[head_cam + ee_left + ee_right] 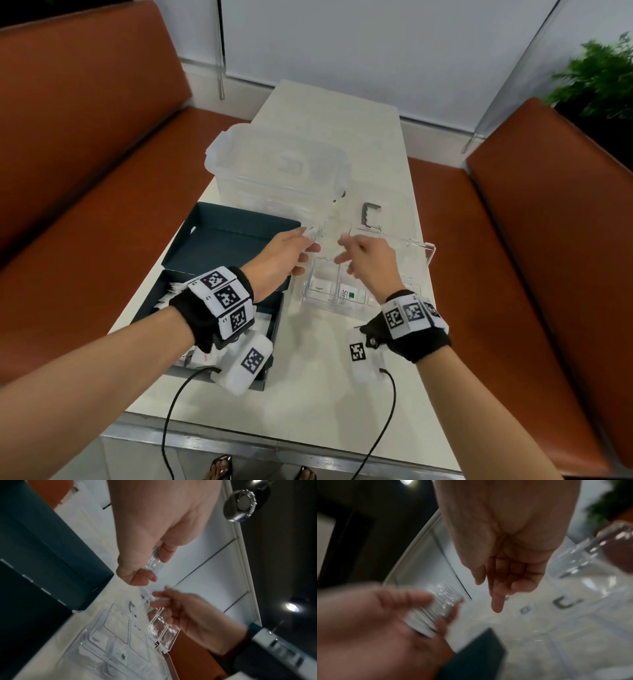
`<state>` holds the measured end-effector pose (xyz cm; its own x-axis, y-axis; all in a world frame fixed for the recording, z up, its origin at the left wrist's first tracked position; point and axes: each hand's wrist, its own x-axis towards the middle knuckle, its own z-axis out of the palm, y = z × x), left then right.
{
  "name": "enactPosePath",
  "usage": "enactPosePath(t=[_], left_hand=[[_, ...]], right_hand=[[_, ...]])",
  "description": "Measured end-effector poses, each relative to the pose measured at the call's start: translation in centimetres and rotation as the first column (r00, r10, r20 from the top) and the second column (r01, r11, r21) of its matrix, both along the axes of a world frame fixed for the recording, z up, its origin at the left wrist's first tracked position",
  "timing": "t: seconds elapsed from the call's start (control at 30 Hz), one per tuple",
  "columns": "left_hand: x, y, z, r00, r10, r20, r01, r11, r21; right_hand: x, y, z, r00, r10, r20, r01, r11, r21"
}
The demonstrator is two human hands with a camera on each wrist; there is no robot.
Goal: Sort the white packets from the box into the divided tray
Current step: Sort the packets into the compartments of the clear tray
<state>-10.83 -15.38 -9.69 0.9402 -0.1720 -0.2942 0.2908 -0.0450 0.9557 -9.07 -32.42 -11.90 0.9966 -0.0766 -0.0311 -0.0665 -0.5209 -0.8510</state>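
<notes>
Fingers and thumb of the left hand (286, 255) pinch a small stack of clear-wrapped white packets (313, 235), held in the air just past the far right corner of the dark teal box (219, 253) and above the far left corner of the divided tray (329, 301); in the left wrist view the stack (154, 559) shows between thumb and curled fingers as a crinkled, glossy strip. Just beside it, the right hand (368, 262) hovers over the tray with its grip released, fingers loosely spread and holding nothing; the right wrist view shows its fingers (498, 597) pointing down, apart from the packets (440, 601), though that picture is blurred. The clear tray stands on the white counter (308, 394) right of the box, its hinged lid (411, 250) raised at the far side. Two front compartments each hold a packet: one labelled "Sugar" (321, 287) on the left, one with a green mark (351, 294) beside it. More white packets (171, 291) lie in the box under the left wrist. Behind the box and tray stands a large clear lidded storage container (277, 174), and a small dark bracket (370, 214) lies beyond the tray. Orange-brown benches (85, 154) flank the counter, with a green plant (599, 75) at the far right.
</notes>
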Motion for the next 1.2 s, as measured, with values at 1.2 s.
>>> enactPosePath(t=[1.2], left_hand=[[0.7,-2.3,-0.6,0.991,-0.108,0.078,0.103,0.992,0.067]], right_hand=[[0.8,-3.5,2.9,0.994,-0.095,-0.051,0.101,0.985,0.139]])
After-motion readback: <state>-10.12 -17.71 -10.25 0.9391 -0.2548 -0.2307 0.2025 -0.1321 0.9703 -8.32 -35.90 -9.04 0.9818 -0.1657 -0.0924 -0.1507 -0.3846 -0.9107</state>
